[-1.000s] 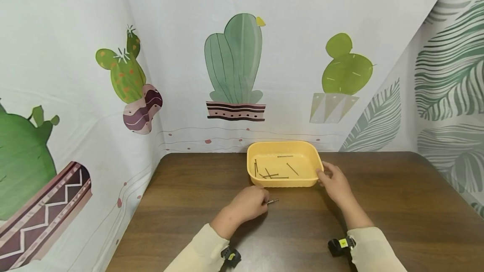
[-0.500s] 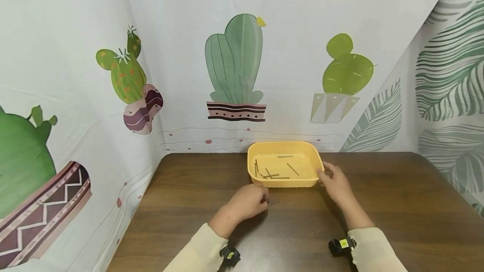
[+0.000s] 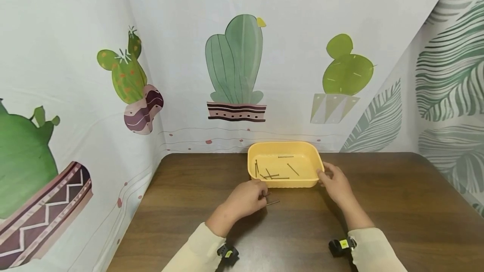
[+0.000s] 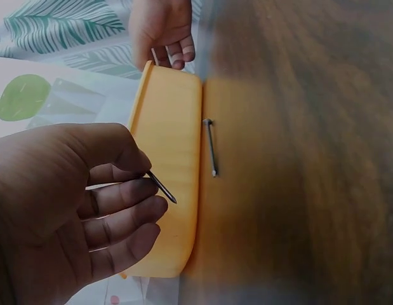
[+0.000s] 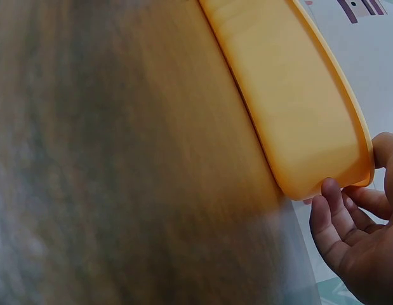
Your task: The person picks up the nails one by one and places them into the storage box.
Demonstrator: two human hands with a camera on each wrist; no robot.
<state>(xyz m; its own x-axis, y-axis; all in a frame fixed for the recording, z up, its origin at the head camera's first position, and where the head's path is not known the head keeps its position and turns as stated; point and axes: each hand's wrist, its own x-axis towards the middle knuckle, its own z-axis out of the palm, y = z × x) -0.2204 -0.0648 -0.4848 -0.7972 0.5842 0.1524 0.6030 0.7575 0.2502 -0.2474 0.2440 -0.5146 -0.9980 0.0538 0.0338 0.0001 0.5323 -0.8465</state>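
Between thumb and index finger, my left hand (image 3: 247, 198) pinches a nail (image 4: 162, 187), its pointed end sticking out past the fingertips in the left wrist view. Another nail (image 3: 273, 202) lies on the table just beyond those fingers, close to the near wall of a yellow plastic tray (image 3: 287, 183). Several nails (image 3: 293, 169) lie scattered on the tray's floor. At the tray's right near corner, my right hand (image 3: 336, 184) grips it, with the thumb at the rim and the fingers against the outer wall.
The dark wood-grain table (image 3: 295, 238) reaches back to a white cloth (image 3: 181, 74) printed with cacti and leaves. The tray stands near the table's back edge. A black band with a small device (image 3: 342, 246) sits at each wrist.
My left hand has risen a little from the table with a nail in its fingertips, leaving the other nail lying there. The right hand and tray stay put.
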